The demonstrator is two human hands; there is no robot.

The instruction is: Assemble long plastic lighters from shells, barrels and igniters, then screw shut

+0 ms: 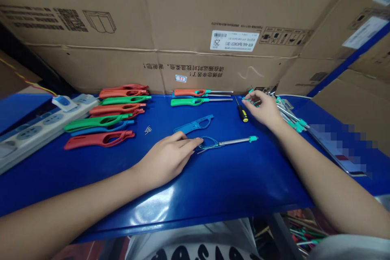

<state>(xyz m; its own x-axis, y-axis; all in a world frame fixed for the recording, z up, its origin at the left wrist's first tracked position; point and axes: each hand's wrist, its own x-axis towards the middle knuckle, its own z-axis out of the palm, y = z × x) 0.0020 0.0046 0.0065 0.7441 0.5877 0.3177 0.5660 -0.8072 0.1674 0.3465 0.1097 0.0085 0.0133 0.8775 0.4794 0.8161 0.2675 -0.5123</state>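
My left hand (169, 156) is closed on the handle end of a blue lighter shell (210, 142), partly hidden by the fingers. A metal lighter tube (236, 141) with a teal tip extends from it to the right. Just behind lies a separate blue shell half (195, 124). My right hand (264, 107) is at the back right, over small teal parts (252, 99), its thumb and fingers bent together. Whatever is between those fingertips is too small to make out. A black and yellow screwdriver (243, 113) lies just left of this hand.
Red, green and blue lighter shells (99, 140) line the left side, near a white power strip (48, 120). Small screws (148, 130) lie beside them. Assembled-looking lighters (190, 102) rest at the back. Metal tubes (291, 115) and a phone-like slab (335, 150) are right; cardboard (183, 16) stands behind.
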